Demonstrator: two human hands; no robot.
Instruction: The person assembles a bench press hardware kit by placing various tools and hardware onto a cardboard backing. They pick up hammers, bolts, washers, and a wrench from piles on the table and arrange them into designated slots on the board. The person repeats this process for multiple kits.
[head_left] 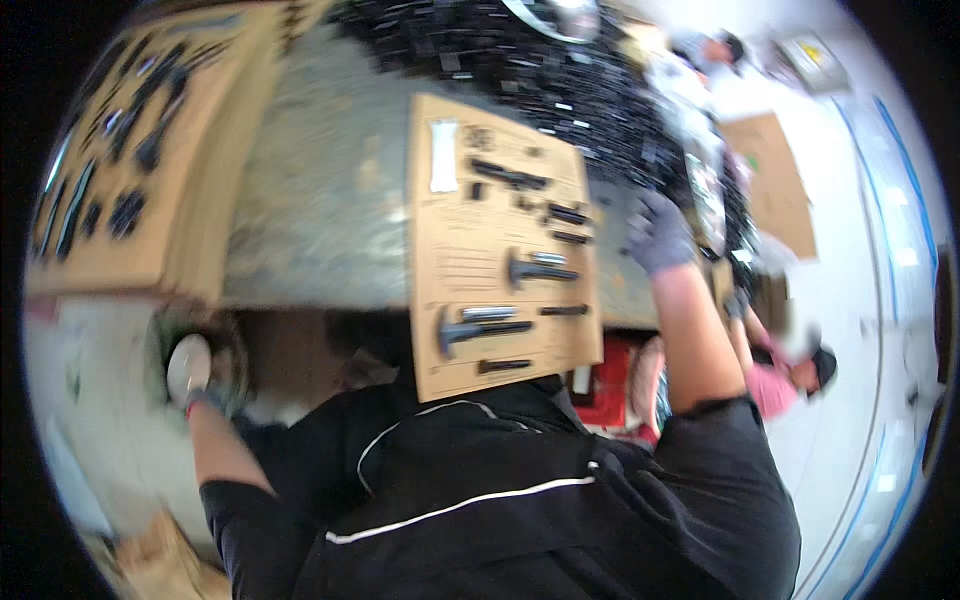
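Observation:
A brown printed cardboard sheet point(470, 210) lies at the table's front edge, jutting toward my body. Fixed or laid on it are a white strip point(443, 156), several black parts, two black hammer-shaped pieces point(540, 273) and silvery cylinders point(488, 314) beside them. My right hand point(660, 235), in a grey glove, is just right of the sheet with its fingers curled; what they hold, if anything, is blurred. Down at the left, beside the table, my left hand point(208, 388) is at a white oval thing point(188, 365) and seems to grip it; the fingers are smeared.
Small black parts point(500, 50) form a large heap at the table's far side. Stacked cardboard sheets point(205, 180) with black pieces on top stand at the left. A red crate point(603, 388) is below the table. Another person in pink point(772, 388) works at the right.

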